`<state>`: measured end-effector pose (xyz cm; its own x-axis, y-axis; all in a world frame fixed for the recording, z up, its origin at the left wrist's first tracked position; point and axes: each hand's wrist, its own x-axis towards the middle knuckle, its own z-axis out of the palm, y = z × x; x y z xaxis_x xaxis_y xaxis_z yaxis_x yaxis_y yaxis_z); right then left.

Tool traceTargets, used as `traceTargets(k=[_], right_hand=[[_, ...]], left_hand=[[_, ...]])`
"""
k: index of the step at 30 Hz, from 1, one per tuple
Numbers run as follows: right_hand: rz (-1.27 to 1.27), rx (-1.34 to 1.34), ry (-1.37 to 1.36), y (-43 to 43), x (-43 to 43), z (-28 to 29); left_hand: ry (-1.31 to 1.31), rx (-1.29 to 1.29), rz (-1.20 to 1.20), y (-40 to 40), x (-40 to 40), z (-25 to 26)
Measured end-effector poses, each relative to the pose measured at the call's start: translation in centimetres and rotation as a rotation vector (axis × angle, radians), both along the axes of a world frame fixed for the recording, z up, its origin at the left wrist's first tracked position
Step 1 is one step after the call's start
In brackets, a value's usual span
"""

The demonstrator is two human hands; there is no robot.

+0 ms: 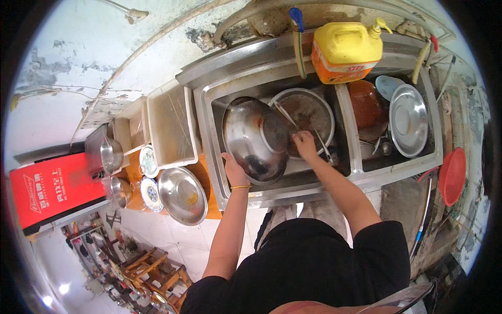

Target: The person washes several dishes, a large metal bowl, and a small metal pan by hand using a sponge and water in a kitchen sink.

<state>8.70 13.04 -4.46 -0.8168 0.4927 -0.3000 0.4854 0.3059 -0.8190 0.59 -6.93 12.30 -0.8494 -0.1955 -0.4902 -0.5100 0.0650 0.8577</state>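
A large stainless steel bowl (255,137) is tilted on its side in the left sink basin (345,129), its scorched underside facing up and right. My left hand (234,172) grips its rim at the lower left, thumb up. My right hand (305,144) is at the bowl's right edge with curled fingers; whether it holds anything is hidden. Beneath it, a round metal basin (310,106) contains murky brown water. Light-coloured chopsticks (285,113) lean across that basin, and another slim utensil (323,142) rests at its right side.
A yellow detergent jug (347,51) stands on the sink's back ledge beside a blue-handled tap (297,19). The right basin holds a metal dish (408,121) and a brown bowl (365,103). Left are a plastic bin (172,125), a steel bowl (182,196) and plates (151,194).
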Motion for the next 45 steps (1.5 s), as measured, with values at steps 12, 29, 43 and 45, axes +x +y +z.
traceTargets(k=[12,29,43,45], right_hand=[[0.304,0.430,0.565,-5.4,-4.4,19.4],[-0.328,-0.059,0.300,-6.4,1.4,10.1],[-0.391,-0.510,0.163,4.2,-2.7,4.9],[-0.563,-1.065,0.030,-1.6,-1.5,7.9]], left_hand=[[0.422,-0.039,-0.382,2.4,2.2,-0.4],[0.120,0.135,-0.114,3.6,-0.6,4.0],[0.310,0.238,-0.271,8.0,2.3,5.2],[0.420,0.160,-0.217,5.9,2.2,3.5]])
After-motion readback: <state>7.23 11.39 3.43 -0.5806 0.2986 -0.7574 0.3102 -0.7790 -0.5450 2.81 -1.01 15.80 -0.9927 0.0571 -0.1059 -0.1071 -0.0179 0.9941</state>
